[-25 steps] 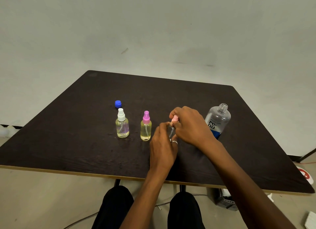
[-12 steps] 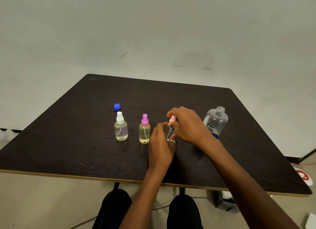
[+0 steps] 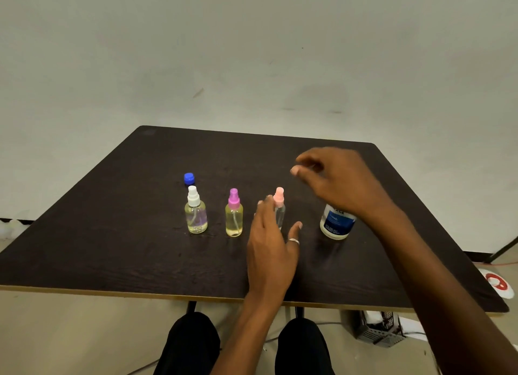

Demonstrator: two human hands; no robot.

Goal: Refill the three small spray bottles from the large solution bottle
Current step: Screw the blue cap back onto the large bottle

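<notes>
Three small spray bottles stand in a row on the dark table [image 3: 112, 234]: a white-capped one [image 3: 195, 214], a magenta-capped one [image 3: 233, 214], both with yellowish liquid, and a slim clear pink-capped one [image 3: 279, 206]. My left hand [image 3: 273, 243] is open just in front of the pink-capped bottle, fingers apart, not gripping it. My right hand [image 3: 333, 178] hovers above and to the right, fingers loosely curled and empty, covering the top of the large solution bottle [image 3: 336, 224]. That bottle's blue cap [image 3: 189, 178] lies behind the white-capped bottle.
The table's front edge runs near my knees [image 3: 246, 344]. A grey box [image 3: 378, 330] and cables lie on the floor under the right side. A white and red object [image 3: 497, 285] sits on the floor at far right.
Both hands have let go of the pink-capped bottle. My right hand has lifted up and to the right over the large bottle; my left hand has opened and drawn back slightly.
</notes>
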